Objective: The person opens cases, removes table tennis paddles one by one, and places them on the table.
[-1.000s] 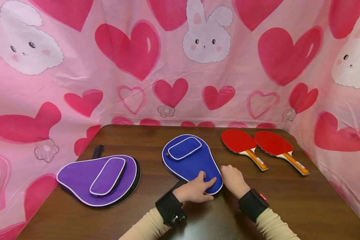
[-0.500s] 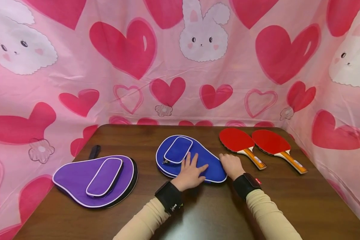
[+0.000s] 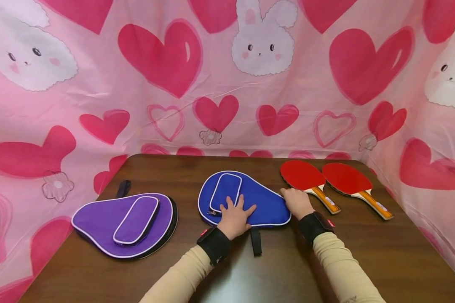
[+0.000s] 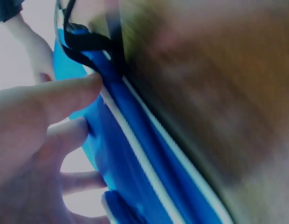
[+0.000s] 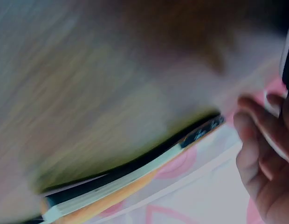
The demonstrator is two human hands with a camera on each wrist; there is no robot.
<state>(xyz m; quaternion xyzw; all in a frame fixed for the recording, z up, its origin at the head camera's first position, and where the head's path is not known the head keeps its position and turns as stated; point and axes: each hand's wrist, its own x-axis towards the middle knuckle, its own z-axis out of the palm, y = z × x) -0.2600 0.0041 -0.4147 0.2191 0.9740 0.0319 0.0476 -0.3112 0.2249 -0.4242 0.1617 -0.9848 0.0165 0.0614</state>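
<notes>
A blue table tennis paddle case (image 3: 267,206) with white piping lies on the table, narrow end to the right. My left hand (image 3: 235,216) rests on it beside the small front pocket (image 3: 226,192), fingers spread. In the left wrist view, the left fingers (image 4: 65,100) touch the blue side between two white pipings, near a black strap (image 4: 91,42). My right hand (image 3: 297,203) is curled at the narrow end's edge. In the right wrist view, the right hand (image 5: 265,158) pinches a thin, dark zipper pull (image 5: 281,110), partly hidden by the fingers.
Two red paddles (image 3: 302,174) with orange-striped handles lie at the back right, the nearer one beside my right hand. A purple paddle case (image 3: 102,223) lies on the left. A pink heart-patterned cloth (image 3: 246,88) hangs behind the table (image 3: 174,168).
The blue case has turned, its narrow end swinging away and rightward. My left hand has moved left toward its pocket; my right hand has shifted up along the edge. The black strap now shows in front.
</notes>
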